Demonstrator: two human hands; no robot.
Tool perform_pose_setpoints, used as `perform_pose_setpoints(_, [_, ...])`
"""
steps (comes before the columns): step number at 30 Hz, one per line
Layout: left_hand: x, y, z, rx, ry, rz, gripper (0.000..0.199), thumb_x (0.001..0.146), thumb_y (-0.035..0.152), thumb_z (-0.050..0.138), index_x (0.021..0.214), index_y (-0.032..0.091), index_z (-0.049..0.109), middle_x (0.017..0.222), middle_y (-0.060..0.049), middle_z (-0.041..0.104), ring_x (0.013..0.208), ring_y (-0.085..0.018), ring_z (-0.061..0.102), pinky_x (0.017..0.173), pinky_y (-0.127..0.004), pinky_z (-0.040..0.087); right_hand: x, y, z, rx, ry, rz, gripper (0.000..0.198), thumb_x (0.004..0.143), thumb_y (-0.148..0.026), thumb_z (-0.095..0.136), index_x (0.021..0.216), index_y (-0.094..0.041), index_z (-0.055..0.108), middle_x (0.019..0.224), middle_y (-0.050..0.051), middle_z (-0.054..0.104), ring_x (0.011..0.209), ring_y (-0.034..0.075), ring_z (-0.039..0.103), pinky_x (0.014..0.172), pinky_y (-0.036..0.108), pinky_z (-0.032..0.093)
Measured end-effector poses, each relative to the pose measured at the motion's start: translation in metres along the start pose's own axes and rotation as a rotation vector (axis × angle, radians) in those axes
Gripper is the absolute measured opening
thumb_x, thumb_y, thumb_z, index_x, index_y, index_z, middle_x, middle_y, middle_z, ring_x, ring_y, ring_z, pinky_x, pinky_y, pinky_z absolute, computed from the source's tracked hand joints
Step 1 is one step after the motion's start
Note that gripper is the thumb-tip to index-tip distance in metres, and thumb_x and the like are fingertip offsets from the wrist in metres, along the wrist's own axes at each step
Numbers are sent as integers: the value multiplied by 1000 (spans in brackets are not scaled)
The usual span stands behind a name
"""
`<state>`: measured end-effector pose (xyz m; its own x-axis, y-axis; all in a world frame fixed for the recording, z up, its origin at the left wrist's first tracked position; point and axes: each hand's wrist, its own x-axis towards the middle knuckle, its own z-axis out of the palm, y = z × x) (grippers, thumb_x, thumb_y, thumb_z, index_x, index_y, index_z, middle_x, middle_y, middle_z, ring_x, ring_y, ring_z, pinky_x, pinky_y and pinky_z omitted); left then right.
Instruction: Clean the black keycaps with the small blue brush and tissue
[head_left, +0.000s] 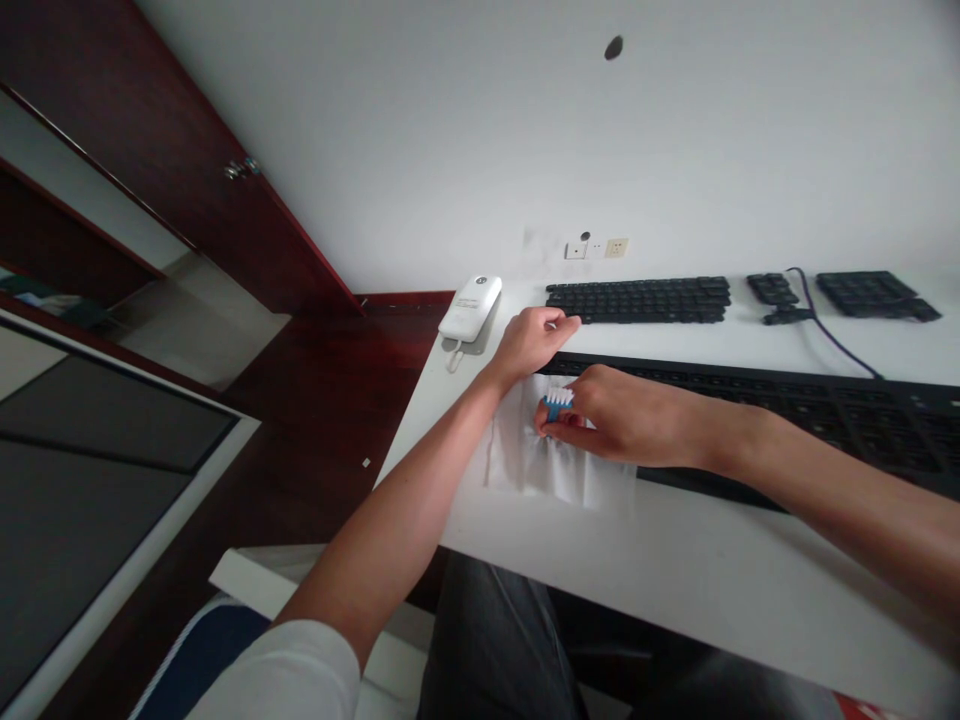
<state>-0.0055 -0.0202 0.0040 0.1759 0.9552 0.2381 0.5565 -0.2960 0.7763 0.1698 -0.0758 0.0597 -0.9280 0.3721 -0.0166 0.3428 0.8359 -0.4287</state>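
Note:
My right hand (607, 410) is closed around a small brush (557, 402) with a blue head and white bristles facing up; its handle is hidden in my fingers. Beneath that hand a creased white tissue (555, 480) lies over the left end of a black keyboard (817, 410). My left hand (529, 340) rests by the keyboard's upper left corner with its fingers curled in, and what they grip, if anything, is hidden. Just beyond it lies a block of black keycaps (637, 300) set out in rows.
Two smaller keycap groups, a middle one (774, 295) and a right one (874, 293), lie along the wall, with a dark cable (840, 345) between them. A white device (471, 308) with a short cord sits at the left edge of the white desk (675, 550).

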Motion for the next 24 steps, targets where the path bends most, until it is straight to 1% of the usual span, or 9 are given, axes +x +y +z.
perform_pose_setpoints(3, [-1,2,-1,29,10,-5,42,100,47,57,70,17,54,66,0,49,67,-15,46,64,-28,33,-1,1,1,7,15,-9,42,106,-31,51,75,-15,73,54,2,57,50,13,45,57,32,26])
perform_pose_setpoints(7, [-3,5,-2,57,24,3,36,100,45,60,77,18,62,65,0,54,66,-16,50,64,-28,33,-1,0,2,11,25,-4,42,106,-30,50,74,-15,73,53,2,56,49,13,43,57,33,26])
perform_pose_setpoints(9, [-3,6,-3,69,13,12,33,101,43,61,80,18,66,67,0,58,66,-16,53,65,-28,35,-1,-3,1,17,17,-14,42,106,-29,50,74,-15,73,53,2,56,49,13,42,57,33,27])
perform_pose_setpoints(12, [-3,8,-4,113,-22,34,37,102,44,59,78,18,69,67,-2,62,64,-17,54,65,-29,35,0,-5,0,24,26,9,41,105,-27,51,70,-16,70,53,1,55,49,13,39,56,33,26])
perform_pose_setpoints(14, [-4,10,-5,146,-40,40,40,102,44,57,75,17,69,65,-2,61,63,-16,53,64,-30,33,0,-7,-1,8,35,41,40,105,-27,53,70,-15,69,55,2,56,50,13,39,56,33,26])
perform_pose_setpoints(18, [-6,15,-7,157,-67,31,45,104,42,54,70,16,69,59,-2,56,61,-16,50,62,-31,30,0,-13,2,-47,33,49,33,104,-24,55,76,-14,69,66,5,63,56,13,46,59,33,27])
perform_pose_setpoints(21, [-7,16,-8,135,-76,20,49,104,44,53,69,15,70,57,-2,54,60,-16,50,61,-31,30,-1,-15,11,-87,93,41,37,105,-25,50,73,-14,66,67,5,62,56,14,46,59,34,25])
perform_pose_setpoints(24, [-6,14,-8,116,-79,-6,47,103,44,54,70,15,72,58,-2,56,59,-16,50,61,-30,30,-3,-13,27,-92,232,-5,39,108,-26,42,81,-13,67,73,7,64,60,16,52,61,34,31])
